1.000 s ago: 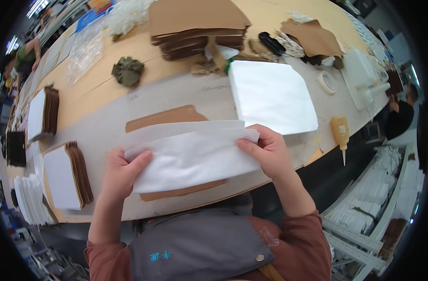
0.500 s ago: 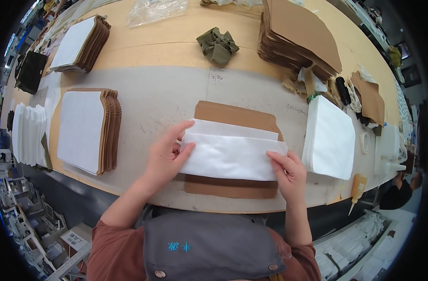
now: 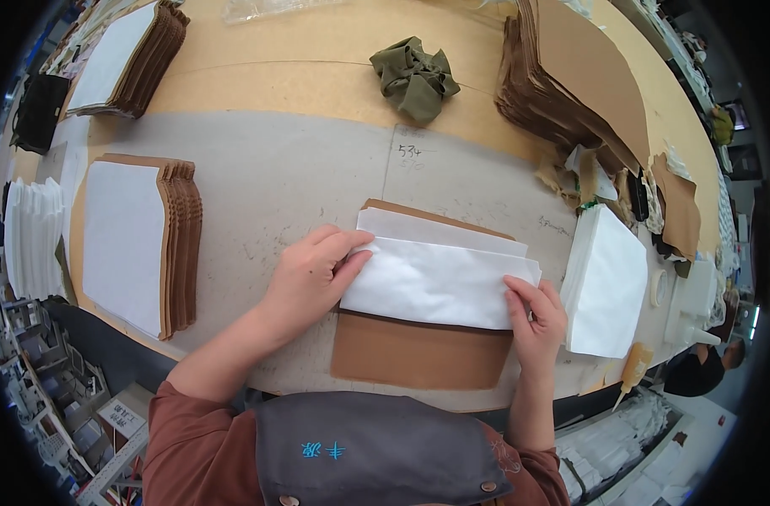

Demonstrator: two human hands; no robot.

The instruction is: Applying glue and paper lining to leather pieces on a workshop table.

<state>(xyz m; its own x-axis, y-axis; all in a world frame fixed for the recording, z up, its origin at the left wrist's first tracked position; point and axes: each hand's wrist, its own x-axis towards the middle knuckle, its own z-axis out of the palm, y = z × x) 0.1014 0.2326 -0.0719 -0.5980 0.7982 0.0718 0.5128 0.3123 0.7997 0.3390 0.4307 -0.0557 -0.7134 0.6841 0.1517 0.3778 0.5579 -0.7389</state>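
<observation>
One white folded sheet [image 3: 440,282], lying over brown panel [image 3: 418,352] on surface [image 3: 258,194]; left hand [image 3: 311,268], fingers pinching sheet's upper-left corner; right hand [image 3: 538,322], fingers grasping its right edge; crumpled olive cloth [image 3: 414,78] beyond

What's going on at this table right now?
A person's left hand and right hand pinch a white sheet by its ends, over a brown piece that shows mostly on the near side. A white stack stands to the right, a brown-and-white stack to the left.
</observation>
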